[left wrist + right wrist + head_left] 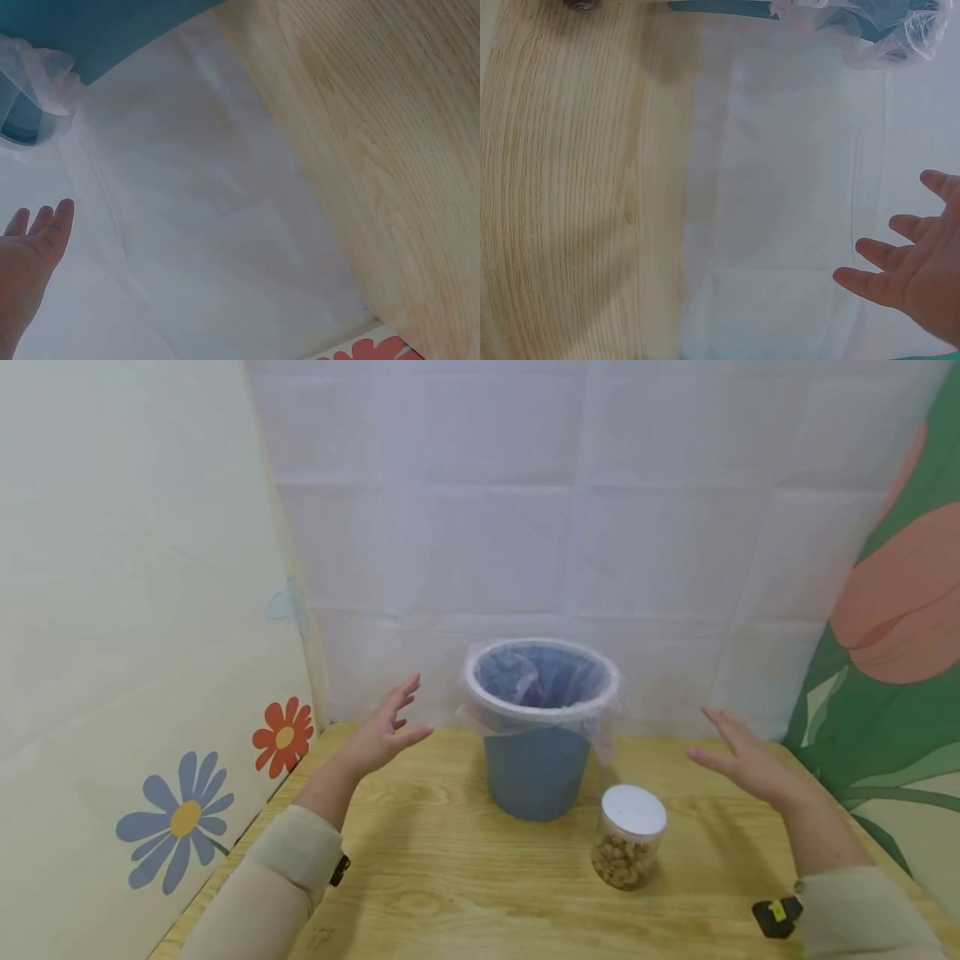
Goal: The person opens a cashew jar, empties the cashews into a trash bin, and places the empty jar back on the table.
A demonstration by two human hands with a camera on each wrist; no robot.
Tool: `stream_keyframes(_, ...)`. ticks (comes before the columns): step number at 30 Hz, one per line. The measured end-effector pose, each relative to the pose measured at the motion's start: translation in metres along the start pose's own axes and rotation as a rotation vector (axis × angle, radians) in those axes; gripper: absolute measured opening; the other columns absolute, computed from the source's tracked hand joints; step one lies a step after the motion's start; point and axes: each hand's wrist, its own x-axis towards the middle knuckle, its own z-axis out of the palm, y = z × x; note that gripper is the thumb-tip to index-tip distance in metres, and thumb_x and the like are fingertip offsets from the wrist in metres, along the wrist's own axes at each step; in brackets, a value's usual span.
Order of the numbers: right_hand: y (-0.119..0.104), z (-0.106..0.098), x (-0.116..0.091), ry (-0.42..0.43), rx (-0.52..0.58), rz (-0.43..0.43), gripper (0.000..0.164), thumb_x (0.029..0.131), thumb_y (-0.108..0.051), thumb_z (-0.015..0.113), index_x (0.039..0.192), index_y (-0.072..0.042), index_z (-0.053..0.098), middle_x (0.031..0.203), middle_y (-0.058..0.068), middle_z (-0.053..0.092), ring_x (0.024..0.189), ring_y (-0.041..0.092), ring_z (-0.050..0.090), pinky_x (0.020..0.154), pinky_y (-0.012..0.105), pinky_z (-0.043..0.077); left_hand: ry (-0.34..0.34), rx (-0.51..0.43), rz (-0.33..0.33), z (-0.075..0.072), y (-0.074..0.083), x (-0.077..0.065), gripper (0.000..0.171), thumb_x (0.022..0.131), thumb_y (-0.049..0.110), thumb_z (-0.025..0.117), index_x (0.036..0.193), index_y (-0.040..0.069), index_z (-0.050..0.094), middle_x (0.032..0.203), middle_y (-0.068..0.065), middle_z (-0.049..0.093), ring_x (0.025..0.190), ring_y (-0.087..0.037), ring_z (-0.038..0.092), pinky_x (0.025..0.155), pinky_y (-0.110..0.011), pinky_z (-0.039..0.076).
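Observation:
In the head view a blue trash bin (536, 777) stands upright towards the back of the table, with a thin clear plastic bag (487, 720) folded over its white rim. In front of it and to the right is a clear jar (626, 858) of cashews with a white lid (633, 810). My left hand (381, 737) hovers left of the bin, fingers spread and touching nothing. On the other side, my right hand (753, 766) is held in the air right of the bin and jar, its fingers apart and holding nothing. Both wrist views show the spread fingers too.
A wood-grain table (450, 893) carries the bin and jar. White sheeting (480, 543) hangs behind it. A cream wall (135, 610) with printed flowers borders the left, and a green panel (900, 718) with a large pink flower borders the right.

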Motion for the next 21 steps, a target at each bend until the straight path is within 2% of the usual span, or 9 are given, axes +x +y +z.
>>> stream_keyframes(4, 0.002, 0.002, 0.000, 0.002, 0.029, -0.020, 0.083, 0.091, -0.039, 0.052, 0.147, -0.008, 0.000, 0.146, 0.032, -0.004, 0.131, 0.052, -0.003, 0.093, 0.072, 0.008, -0.007, -0.046, 0.038, -0.001, 0.018, -0.004, 0.079, 0.087, 0.014, 0.062, 0.147, 0.014, 0.012, 0.149, -0.015, 0.018, 0.133, -0.035, 0.023, 0.103, -0.054, 0.027)
stream_keyframes(7, 0.003, 0.004, -0.001, -0.005, 0.053, -0.035, 0.081, 0.092, -0.036, 0.052, 0.147, -0.010, -0.001, 0.147, 0.031, -0.003, 0.128, 0.055, 0.006, 0.091, 0.072, 0.015, -0.011, -0.057, 0.051, 0.000, 0.033, -0.008, 0.077, 0.086, 0.009, 0.061, 0.146, 0.008, 0.013, 0.147, -0.020, 0.021, 0.132, -0.038, 0.025, 0.102, -0.055, 0.028)
stream_keyframes(11, 0.005, 0.007, -0.001, -0.019, 0.083, -0.046, 0.080, 0.092, -0.034, 0.052, 0.148, -0.014, -0.003, 0.148, 0.028, -0.003, 0.125, 0.056, 0.015, 0.087, 0.071, 0.024, -0.034, -0.062, 0.052, 0.004, 0.040, -0.010, 0.075, 0.087, 0.005, 0.060, 0.145, 0.006, 0.014, 0.146, -0.021, 0.021, 0.131, -0.039, 0.025, 0.101, -0.056, 0.028)
stream_keyframes(16, 0.005, 0.010, -0.002, -0.040, 0.122, -0.047, 0.080, 0.092, -0.036, 0.052, 0.148, -0.019, -0.003, 0.150, 0.023, -0.004, 0.127, 0.053, 0.013, 0.085, 0.071, 0.028, -0.041, -0.083, 0.070, 0.009, 0.036, -0.010, 0.074, 0.086, 0.003, 0.060, 0.145, 0.005, 0.017, 0.146, -0.021, 0.023, 0.130, -0.039, 0.027, 0.101, -0.056, 0.029)
stream_keyframes(21, 0.006, 0.013, -0.005, -0.070, 0.166, -0.053, 0.079, 0.092, -0.033, 0.052, 0.148, -0.023, -0.004, 0.149, 0.025, -0.003, 0.128, 0.053, 0.013, 0.084, 0.071, 0.030, -0.051, -0.093, 0.092, 0.015, 0.017, -0.007, 0.071, 0.085, 0.003, 0.061, 0.144, 0.008, 0.021, 0.147, -0.016, 0.024, 0.130, -0.037, 0.028, 0.101, -0.056, 0.029)
